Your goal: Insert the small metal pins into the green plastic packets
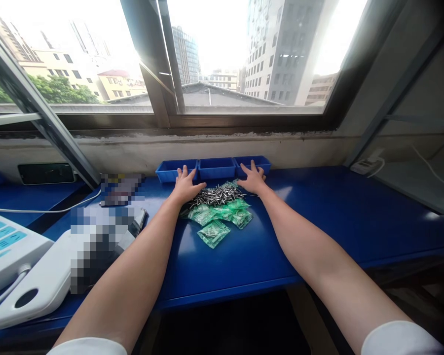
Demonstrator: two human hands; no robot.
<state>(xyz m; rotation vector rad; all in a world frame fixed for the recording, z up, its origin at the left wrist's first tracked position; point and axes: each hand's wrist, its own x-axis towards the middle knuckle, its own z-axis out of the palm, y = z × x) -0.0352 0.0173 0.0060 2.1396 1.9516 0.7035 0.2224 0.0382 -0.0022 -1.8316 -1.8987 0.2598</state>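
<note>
We laid our left hand (185,186) and right hand (252,180), fingers spread flat, beside the shiny metal pins (215,195) heaped above green packets (218,219) on the blue counter (318,217).

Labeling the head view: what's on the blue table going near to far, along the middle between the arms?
Front edge of the blue table → green plastic packets → pile of small metal pins, with the left hand and right hand flanking it → row of blue trays → window.
</note>
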